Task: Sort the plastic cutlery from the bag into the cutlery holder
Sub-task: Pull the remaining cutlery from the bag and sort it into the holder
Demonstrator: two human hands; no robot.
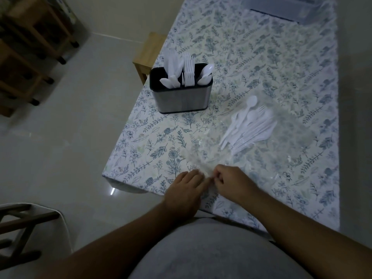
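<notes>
Both hands (203,182) pinching bag (261,158) mouth, cutlery (249,127) lying diagonal, heads far-right

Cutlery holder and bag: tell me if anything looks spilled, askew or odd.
Nothing stands out. The cutlery holder stands upright with white pieces in its compartments; the remaining cutlery lies bunched inside the clear bag, whose near end both hands work at.
</notes>
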